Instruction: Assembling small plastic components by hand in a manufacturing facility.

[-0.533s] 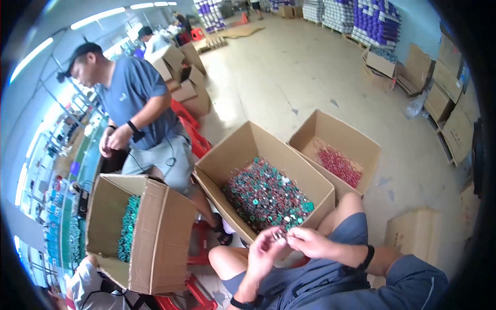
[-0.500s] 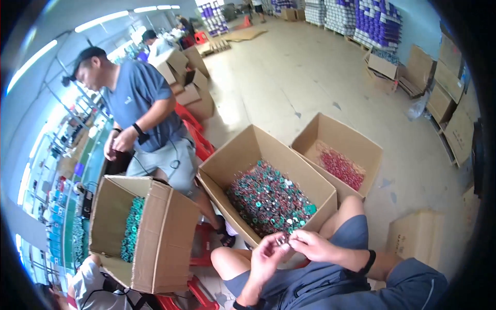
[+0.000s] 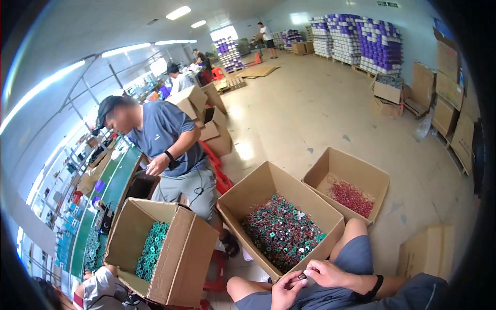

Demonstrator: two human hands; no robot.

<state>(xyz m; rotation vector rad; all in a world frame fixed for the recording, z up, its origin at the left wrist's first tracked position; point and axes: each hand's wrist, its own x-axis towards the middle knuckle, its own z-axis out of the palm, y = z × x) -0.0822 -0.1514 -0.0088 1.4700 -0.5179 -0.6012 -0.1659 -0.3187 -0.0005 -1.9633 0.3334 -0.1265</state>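
Just over my lap, at the near edge of a large cardboard box (image 3: 330, 238), my two hands meet. My left hand (image 3: 287, 291) pinches a small dark part (image 3: 303, 277) between thumb and fingertips; its exact kind is too small to make out. Beside it, my right hand (image 3: 322, 273) has thumb and fingers closed together at the part's edge, and whatever they grip is hidden. Inside the large box lies a heap of mixed small components (image 3: 283, 232), with green rings, reddish wire-like pieces and silvery bits.
A smaller box (image 3: 373, 181) with red pieces (image 3: 351, 199) adjoins on the right. To the left, a tilted box (image 3: 192, 258) holds green rings (image 3: 153, 247). Beyond it a co-worker (image 3: 170, 134) stands by a green workbench (image 3: 114, 181). Flattened cardboard (image 3: 428, 252) lies at right.
The head view has tilted up, so boxes and hands sit lower in the picture. My hands stay together around the small part. The co-worker's arms have shifted at the bench.
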